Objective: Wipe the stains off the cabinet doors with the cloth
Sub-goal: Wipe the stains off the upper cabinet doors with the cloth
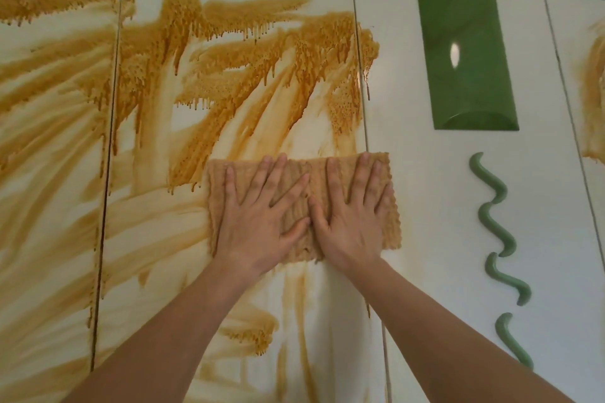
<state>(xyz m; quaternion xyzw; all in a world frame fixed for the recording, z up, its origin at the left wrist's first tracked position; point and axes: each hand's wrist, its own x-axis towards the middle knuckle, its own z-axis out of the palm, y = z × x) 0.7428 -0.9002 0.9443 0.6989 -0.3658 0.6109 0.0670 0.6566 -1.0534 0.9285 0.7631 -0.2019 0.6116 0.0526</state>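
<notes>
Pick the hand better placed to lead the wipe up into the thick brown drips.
Left. The left hand lies on the stained tan cloth directly under the thick brown drips; the right hand sits nearer the clean door.

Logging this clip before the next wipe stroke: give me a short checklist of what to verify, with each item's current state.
1. Left hand flat on cloth: ok.
2. Right hand flat on cloth: ok.
3. Cloth spread against door: ok.
4. Cloth clean enough: not ok, stained tan all over.
5. Stains gone above cloth: not ok, thick drips remain.
6. Handle clear of cloth: ok.
</notes>
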